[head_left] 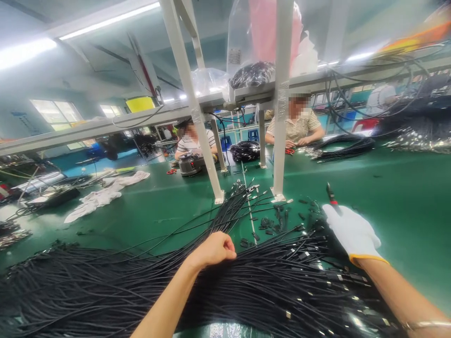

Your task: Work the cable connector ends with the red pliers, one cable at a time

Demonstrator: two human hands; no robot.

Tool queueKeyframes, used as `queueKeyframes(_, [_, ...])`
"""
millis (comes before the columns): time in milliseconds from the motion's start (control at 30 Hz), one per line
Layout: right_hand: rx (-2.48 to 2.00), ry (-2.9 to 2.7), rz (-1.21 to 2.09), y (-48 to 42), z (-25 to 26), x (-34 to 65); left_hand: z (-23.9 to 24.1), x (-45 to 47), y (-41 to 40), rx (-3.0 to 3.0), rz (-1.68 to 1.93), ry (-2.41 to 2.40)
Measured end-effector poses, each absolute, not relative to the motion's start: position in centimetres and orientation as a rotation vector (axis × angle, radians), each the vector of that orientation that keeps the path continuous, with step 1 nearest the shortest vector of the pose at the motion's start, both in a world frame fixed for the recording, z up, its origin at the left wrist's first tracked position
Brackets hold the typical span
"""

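A wide pile of black cables (pixel 105 281) with metal connector ends spreads across the near side of the green table. Above its middle is my bare left hand (pixel 213 249), fingers curled closed at the cables; what they pinch, if anything, is hidden. My right hand (pixel 352 230), in a white glove with a yellow cuff edge, is closed around a small hand tool (pixel 331 195) with a dark pointed tip and a red band. The glove covers the rest of that tool. Small black scraps (pixel 269 225) lie between my hands, and another cable bunch (pixel 234 202) stretches away beyond the left one.
White posts (pixel 280 117) stand on the green table (pixel 398 188), carrying a shelf (pixel 105 124) with plastic bags. Two people sit across from me. A coiled cable bundle (pixel 347 148) lies at far right, a white cloth (pixel 105 195) at left, a dark rounded device (pixel 191 164) beyond.
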State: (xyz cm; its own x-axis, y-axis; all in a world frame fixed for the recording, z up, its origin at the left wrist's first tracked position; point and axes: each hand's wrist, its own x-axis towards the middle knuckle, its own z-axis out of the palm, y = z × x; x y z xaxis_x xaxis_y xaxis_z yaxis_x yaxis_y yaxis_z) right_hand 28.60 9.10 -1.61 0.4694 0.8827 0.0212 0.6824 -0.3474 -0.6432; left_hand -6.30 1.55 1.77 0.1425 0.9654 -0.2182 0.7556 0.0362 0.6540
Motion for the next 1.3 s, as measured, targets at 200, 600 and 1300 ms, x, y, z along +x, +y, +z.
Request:
queueKeyframes(200, [-2.169, -1.109, 0.533, 8.8, -0.7, 28.3, 4.0, -5.6, 1.0, 1.683, 0.563, 1.568])
queueKeyframes(600, [-1.306, -1.101, 1.184, 5.5, 2.2, 24.3, 5.8, 0.6, 2.9, 2.078, 0.950, 1.453])
queueKeyframes(1300, [-0.997, -1.532, 1.683, 0.4, 2.2, 18.2, 0.8, 3.5, -2.7, 0.948, 1.340, 1.116])
